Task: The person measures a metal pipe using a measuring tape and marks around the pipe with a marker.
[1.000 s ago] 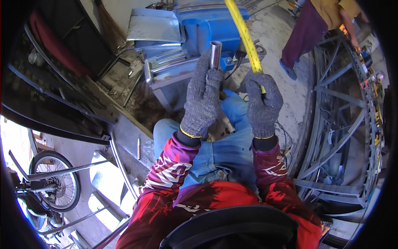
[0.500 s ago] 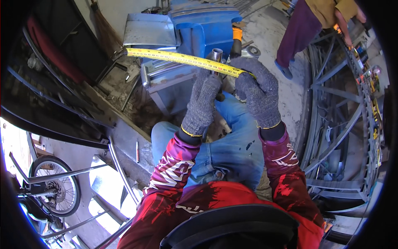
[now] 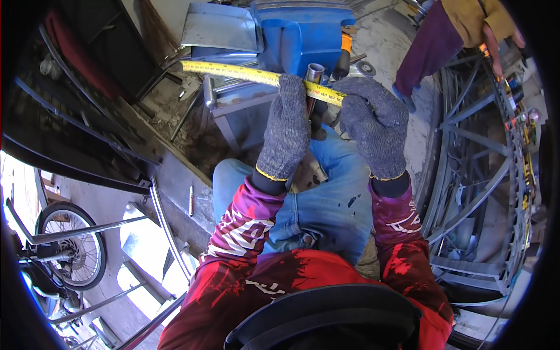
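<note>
- Pale concrete floor (image 3: 421, 137) lies right.
- Grey-gloved left hand (image 3: 286, 125) pinches flat yellow measuring tape (image 3: 245, 72) across shiny round metal tube (image 3: 314, 76); grey-gloved right hand (image 3: 378, 119) grips tape's right end.
- Slack pinch could let tape slide.

Upper centre: seated worker in grey knit gloves. Left hand (image 3: 284, 131) closed over a yellow measuring tape (image 3: 233, 70); right hand (image 3: 374, 123) grips the tape's right end, fingers curled. The blade slants leftward, its far end free, and crosses in front of a shiny metal tube (image 3: 315, 73), open end up. Beyond, top centre: blue machine (image 3: 300, 38), with a sheet-metal tray (image 3: 219, 28) to its left, an orange-and-black tool (image 3: 346, 44) to its right. Upper right: second person in maroon trousers (image 3: 427, 46). Right edge: grey metal framework (image 3: 476, 136). Lower left: spoked motorcycle wheel (image 3: 73, 245); slim marker (image 3: 191, 200) on the ledge nearby.
</note>
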{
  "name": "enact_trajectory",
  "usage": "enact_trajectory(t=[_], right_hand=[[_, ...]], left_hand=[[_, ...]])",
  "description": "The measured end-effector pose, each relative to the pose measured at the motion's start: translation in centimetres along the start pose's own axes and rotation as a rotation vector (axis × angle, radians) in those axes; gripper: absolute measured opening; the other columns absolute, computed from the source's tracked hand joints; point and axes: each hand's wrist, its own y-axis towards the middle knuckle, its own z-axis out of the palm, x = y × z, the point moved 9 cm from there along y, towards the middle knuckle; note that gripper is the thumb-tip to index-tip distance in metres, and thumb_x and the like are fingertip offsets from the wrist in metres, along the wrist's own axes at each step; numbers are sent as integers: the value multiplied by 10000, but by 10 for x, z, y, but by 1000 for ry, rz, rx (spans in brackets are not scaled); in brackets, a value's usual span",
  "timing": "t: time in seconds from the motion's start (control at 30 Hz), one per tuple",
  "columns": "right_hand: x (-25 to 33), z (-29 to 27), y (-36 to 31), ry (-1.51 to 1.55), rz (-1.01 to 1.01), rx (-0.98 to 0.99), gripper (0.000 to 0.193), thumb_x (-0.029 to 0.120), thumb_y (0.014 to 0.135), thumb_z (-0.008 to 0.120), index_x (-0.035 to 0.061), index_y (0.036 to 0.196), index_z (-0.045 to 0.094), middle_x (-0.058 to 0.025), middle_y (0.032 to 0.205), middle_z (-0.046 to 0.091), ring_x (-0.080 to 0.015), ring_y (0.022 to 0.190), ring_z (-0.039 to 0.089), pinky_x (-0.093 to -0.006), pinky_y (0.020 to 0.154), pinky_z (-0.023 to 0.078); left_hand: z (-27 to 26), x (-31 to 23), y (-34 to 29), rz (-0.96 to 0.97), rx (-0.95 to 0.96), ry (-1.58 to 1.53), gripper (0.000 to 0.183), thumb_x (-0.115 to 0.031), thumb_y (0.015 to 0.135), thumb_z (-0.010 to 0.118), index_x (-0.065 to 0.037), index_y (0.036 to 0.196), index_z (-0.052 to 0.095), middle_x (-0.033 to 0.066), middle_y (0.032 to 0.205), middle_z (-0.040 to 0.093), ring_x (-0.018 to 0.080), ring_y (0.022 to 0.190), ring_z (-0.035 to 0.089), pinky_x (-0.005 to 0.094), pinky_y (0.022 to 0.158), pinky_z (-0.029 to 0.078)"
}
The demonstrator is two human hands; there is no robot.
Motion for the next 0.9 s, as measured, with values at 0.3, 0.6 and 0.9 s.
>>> enact_trajectory(t=[0.3, 0.6, 0.9], right_hand=[[-1, -2, 1, -65, 89, -21, 166, 27, 929, 616, -14, 1081, 672, -81, 951, 710, -86, 702, 638, -236, 592, 518], [-16, -7, 24, -145, 76, 148, 296, 91, 863, 707, 51, 1154, 669, -79, 989, 703, -100, 732, 637, -262, 658, 531], [37, 39, 42, -524, -583, 706, 560, 151, 806, 741, 90, 1337, 576, -157, 1382, 531, -345, 1398, 367, -441, 1125, 334]], left_hand=[[20, -36, -14, 685, 18, 822, 502, 8, 916, 535, 72, 1386, 372, 222, 975, 561, 259, 762, 629, 327, 505, 545], [20, -37, -10, 117, 102, 394, 452, -52, 960, 472, 44, 1394, 388, 165, 912, 568, 193, 581, 584, 307, 462, 513], [28, -50, -18, 126, 165, 514, 449, -77, 932, 547, 19, 1351, 416, 76, 745, 599, 154, 495, 553, 308, 406, 457]])
